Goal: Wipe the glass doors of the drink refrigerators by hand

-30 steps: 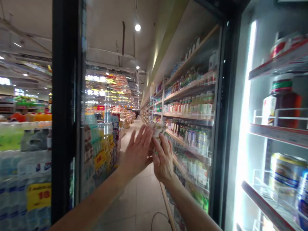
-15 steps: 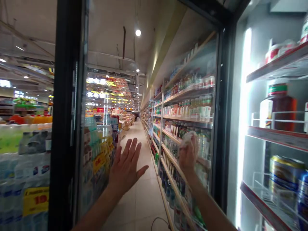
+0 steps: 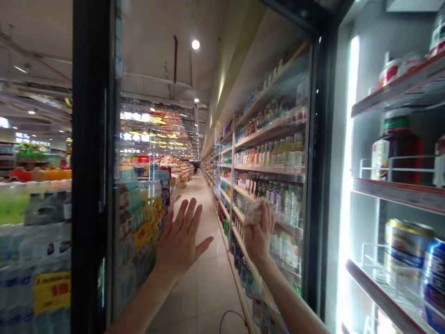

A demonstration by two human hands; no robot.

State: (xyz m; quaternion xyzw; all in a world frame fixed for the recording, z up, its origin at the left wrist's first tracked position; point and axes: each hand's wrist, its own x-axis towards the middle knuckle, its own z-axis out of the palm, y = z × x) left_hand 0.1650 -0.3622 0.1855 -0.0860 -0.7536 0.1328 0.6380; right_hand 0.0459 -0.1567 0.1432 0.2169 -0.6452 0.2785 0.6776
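A glass door [image 3: 208,287] in a black frame [image 3: 91,176] stands swung out before me, and the aisle shows through its pane. My left hand [image 3: 180,236] lies flat on the glass with fingers spread, holding nothing. Farther right, my right hand [image 3: 259,236] presses a pale, crumpled cloth [image 3: 253,214] against the pane. Part of the cloth is covered by my fingers, and its edges are slightly blurred.
At right, an open lit cooler has shelves [image 3: 399,192] with a dark bottle [image 3: 396,148] and a gold-and-blue can [image 3: 408,250]. Packed bottles with a yellow price sign [image 3: 52,291] stand at left. A thin cable [image 3: 231,311] curves across the floor.
My right hand has moved left and slightly down across the glass with the cloth. The left hand stays in nearly the same place. The view has shifted slightly.
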